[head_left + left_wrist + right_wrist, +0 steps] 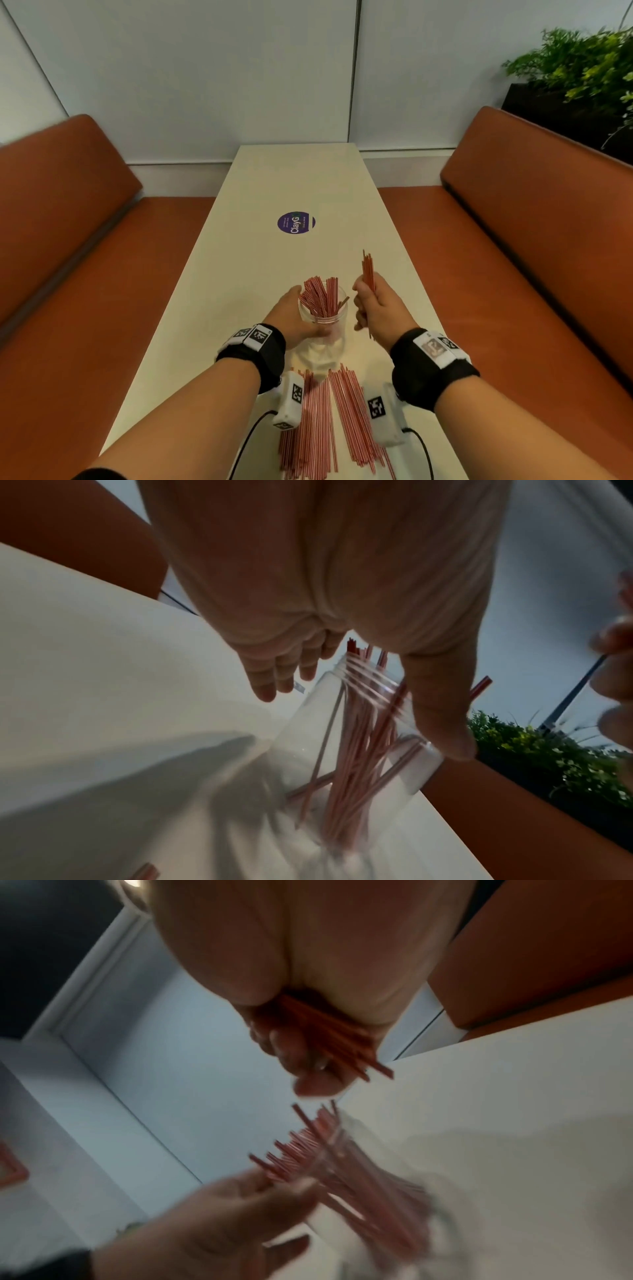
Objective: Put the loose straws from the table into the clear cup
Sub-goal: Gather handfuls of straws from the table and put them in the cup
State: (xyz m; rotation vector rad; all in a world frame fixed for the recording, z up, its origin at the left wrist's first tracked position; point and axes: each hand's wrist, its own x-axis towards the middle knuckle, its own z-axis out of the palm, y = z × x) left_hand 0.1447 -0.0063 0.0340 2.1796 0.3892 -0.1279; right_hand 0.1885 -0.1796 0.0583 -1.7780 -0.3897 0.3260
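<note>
A clear cup [325, 337] stands on the white table [291, 178] with several red-and-white striped straws [320, 298] upright in it. My left hand [310, 313] grips the cup, thumb [435, 710] on its near side and fingers [274, 674] round the far side. Just right of the cup's rim, my right hand [368, 305] grips a bundle of straws [368, 270] that points up and away. More loose straws [325, 421] lie in two heaps on the table between my forearms. The right wrist view shows the bundle [342, 1047] in my fist above the cup [369, 1177].
A round purple sticker [296, 222] lies on the table beyond the cup. Orange benches [68, 240] [531, 240] flank the table on both sides. A green plant [582, 68] stands behind the right bench. A pale wall closes the far end.
</note>
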